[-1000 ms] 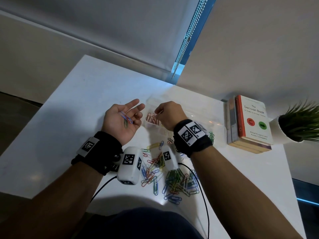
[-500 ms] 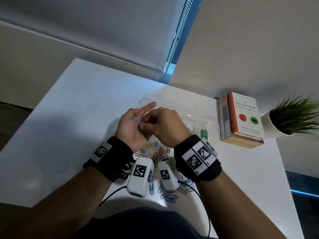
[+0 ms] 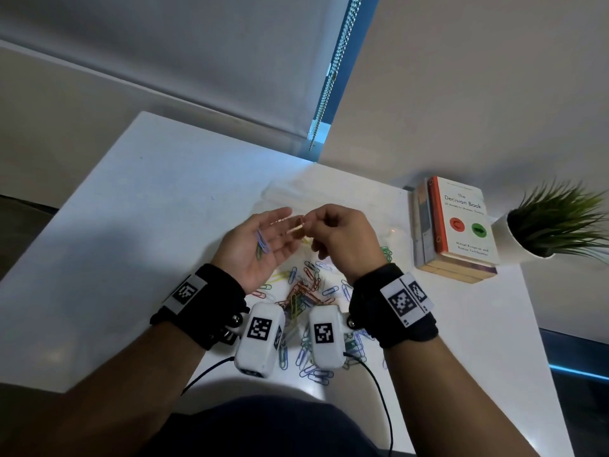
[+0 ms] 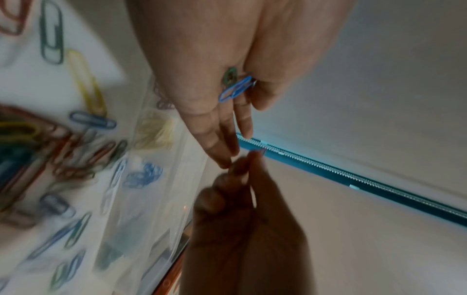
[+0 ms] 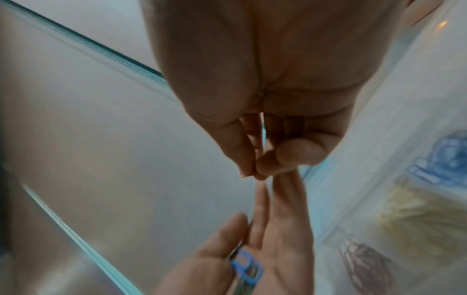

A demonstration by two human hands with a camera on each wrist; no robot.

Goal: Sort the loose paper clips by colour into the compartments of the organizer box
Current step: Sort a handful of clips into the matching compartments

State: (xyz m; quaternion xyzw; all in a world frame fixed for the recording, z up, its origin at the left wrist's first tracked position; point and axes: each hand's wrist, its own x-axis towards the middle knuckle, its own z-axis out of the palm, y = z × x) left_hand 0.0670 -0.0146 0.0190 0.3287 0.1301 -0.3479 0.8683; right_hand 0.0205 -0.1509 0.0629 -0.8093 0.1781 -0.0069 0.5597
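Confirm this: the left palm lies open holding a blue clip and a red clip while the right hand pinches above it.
Not red: beside the blue clip on the left hand lies a green clip, as the left wrist view shows. The right hand does pinch above it.

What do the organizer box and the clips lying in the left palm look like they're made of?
Organizer box: clear, slightly frosted plastic by the look; sorted clips show through its walls. Blue paper clip and green paper clip in the left hand: thin bent wire with a smooth coloured coating, likely vinyl over steel.
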